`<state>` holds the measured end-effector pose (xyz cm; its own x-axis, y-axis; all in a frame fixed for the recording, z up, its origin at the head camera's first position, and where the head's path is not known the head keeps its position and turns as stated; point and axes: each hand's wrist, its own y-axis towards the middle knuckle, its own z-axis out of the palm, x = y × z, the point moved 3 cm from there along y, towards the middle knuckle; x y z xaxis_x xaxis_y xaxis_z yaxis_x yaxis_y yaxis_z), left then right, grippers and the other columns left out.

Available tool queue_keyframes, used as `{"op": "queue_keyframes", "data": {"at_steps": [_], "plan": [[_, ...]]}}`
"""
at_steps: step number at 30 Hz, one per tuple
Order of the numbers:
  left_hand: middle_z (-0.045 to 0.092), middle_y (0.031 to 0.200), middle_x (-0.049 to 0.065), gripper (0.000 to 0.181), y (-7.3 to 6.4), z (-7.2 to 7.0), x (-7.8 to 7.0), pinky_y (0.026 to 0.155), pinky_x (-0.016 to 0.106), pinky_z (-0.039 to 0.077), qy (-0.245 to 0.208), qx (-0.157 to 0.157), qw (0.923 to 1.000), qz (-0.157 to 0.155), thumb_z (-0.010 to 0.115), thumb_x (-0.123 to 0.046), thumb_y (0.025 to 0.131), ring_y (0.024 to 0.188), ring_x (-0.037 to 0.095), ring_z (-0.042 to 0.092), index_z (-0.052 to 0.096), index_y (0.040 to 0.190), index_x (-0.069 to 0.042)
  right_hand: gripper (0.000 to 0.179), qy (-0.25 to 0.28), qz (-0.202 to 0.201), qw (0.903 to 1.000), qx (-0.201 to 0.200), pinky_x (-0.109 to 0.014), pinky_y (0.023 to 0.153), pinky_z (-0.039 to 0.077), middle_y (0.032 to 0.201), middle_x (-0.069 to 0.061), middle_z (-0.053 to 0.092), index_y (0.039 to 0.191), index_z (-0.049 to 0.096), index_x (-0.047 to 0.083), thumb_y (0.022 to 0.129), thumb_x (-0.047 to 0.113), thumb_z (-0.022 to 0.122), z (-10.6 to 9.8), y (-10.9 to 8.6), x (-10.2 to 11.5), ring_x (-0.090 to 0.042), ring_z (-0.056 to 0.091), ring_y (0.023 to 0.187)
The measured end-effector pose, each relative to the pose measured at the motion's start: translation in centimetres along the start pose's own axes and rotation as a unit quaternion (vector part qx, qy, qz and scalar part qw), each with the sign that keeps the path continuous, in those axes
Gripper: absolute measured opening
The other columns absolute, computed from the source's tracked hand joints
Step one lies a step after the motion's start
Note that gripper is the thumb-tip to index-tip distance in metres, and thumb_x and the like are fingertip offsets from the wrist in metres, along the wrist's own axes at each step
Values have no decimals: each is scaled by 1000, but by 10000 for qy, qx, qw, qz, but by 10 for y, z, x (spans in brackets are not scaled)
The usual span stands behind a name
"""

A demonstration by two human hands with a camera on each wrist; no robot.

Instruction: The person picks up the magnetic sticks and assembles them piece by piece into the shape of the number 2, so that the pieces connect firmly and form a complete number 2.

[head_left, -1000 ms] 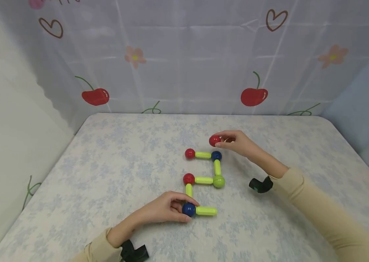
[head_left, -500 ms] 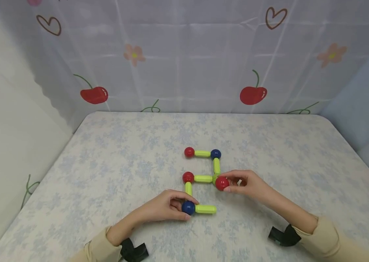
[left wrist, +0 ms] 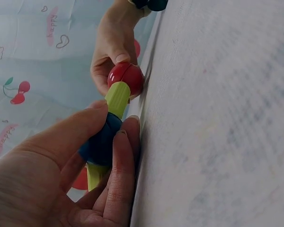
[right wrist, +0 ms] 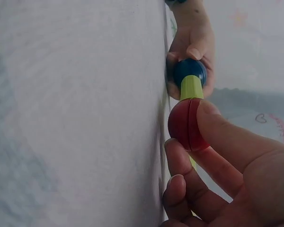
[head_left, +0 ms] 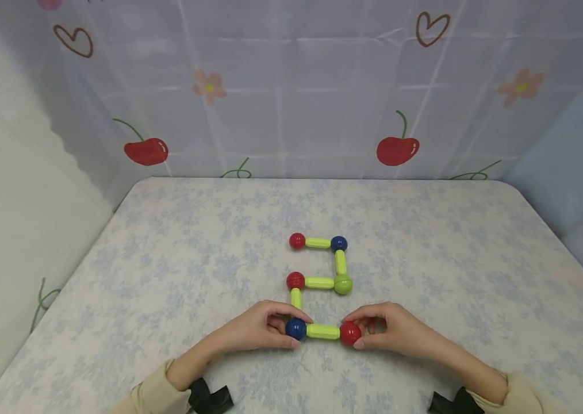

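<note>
My left hand (head_left: 257, 326) grips a blue ball (head_left: 296, 329) at the near left corner of a figure built from balls and yellow-green rods. From that ball a rod (head_left: 323, 332) runs right to a red ball (head_left: 351, 333), which my right hand (head_left: 392, 328) pinches between thumb and fingers. The right wrist view shows this red ball (right wrist: 188, 125) touching the rod's end. Another rod (head_left: 296, 298) leads away from the blue ball to a second red ball (head_left: 295, 280). Beyond it lie a green ball (head_left: 343, 284), a far blue ball (head_left: 339, 244) and a far red ball (head_left: 297, 241), linked by rods.
The figure lies on a table (head_left: 193, 241) with a pale blue floral cover. Behind the table hangs a curtain (head_left: 281, 92) printed with cherries, hearts and flowers. A black strap (head_left: 211, 398) sits at the left wrist and another (head_left: 456, 401) at the right.
My right hand has carried the red ball from beyond the figure's far end towards me, past the green ball, onto the near rod's right end. My left hand keeps its grip on the blue ball.
</note>
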<state>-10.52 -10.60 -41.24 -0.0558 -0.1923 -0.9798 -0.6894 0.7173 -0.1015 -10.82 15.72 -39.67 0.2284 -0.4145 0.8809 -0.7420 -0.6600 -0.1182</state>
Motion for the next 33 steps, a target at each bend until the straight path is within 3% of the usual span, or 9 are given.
{"op": "queue_keyframes", "data": {"at_steps": [4,8,14,17,20,22,24,28,33], "plan": [[66,83,3,37,1,0,0,57,19,44,38,-11,10000,15,72,-10,83,58,8,52,65,120,-14,36,-167,-6,9998,-89,-26,60,45,85,5,61,114,67,10,81,24,75,2,0,-1,-12,52,72],[59,76,1,55,0,0,-1,56,19,44,284,-59,9996,55,73,-10,82,59,7,50,54,133,-16,36,-263,-235,9994,-70,-26,63,45,87,7,60,112,67,10,81,26,75,5,-3,-2,-12,52,74],[55,87,-1,67,-6,2,-11,58,22,48,1216,-173,9924,41,74,-13,82,63,7,54,43,141,-22,35,-376,-253,9989,-71,-26,66,46,91,10,60,111,67,15,81,31,74,9,-3,-2,-11,52,76],[50,84,-6,58,-10,6,-18,55,21,45,2269,-158,9737,-97,73,-22,84,61,5,49,50,137,-24,35,-370,-316,9988,-99,-26,66,46,90,9,60,111,67,14,81,30,74,11,-2,-1,-11,53,76],[45,84,-9,52,-14,11,-24,53,19,39,3294,-107,9438,-253,69,-32,86,61,4,42,53,135,-27,35,-376,-411,9984,-119,-26,65,46,88,10,59,110,67,13,81,30,74,14,-4,0,-11,52,75],[43,84,-10,52,-16,15,-26,52,19,37,3681,-79,9290,-368,67,-36,87,61,4,40,52,136,-28,36,-433,-425,9981,-111,-26,65,46,88,11,59,110,68,14,80,32,74,16,-4,0,-11,52,75],[43,84,-10,51,-16,17,-27,52,20,37,3846,-73,9220,-438,66,-35,88,61,4,40,52,136,-28,36,-497,-452,9977,-120,-25,64,46,88,12,59,110,68,14,80,34,74,17,-5,0,-10,52,75],[44,83,-11,51,-17,17,-29,53,20,38,3866,-73,9207,-527,66,-36,88,62,4,42,51,136,-29,37,-625,-516,9966,-163,-25,64,45,91,13,60,111,67,16,80,36,73,18,-6,-1,-10,51,75],[47,80,-10,61,-20,5,-33,54,22,39,3646,-337,9297,-391,59,-47,89,63,5,43,39,144,-30,40,-480,-514,9975,-4,-24,60,44,85,11,58,116,64,13,84,35,70,16,-6,2,-8,50,70]]}}
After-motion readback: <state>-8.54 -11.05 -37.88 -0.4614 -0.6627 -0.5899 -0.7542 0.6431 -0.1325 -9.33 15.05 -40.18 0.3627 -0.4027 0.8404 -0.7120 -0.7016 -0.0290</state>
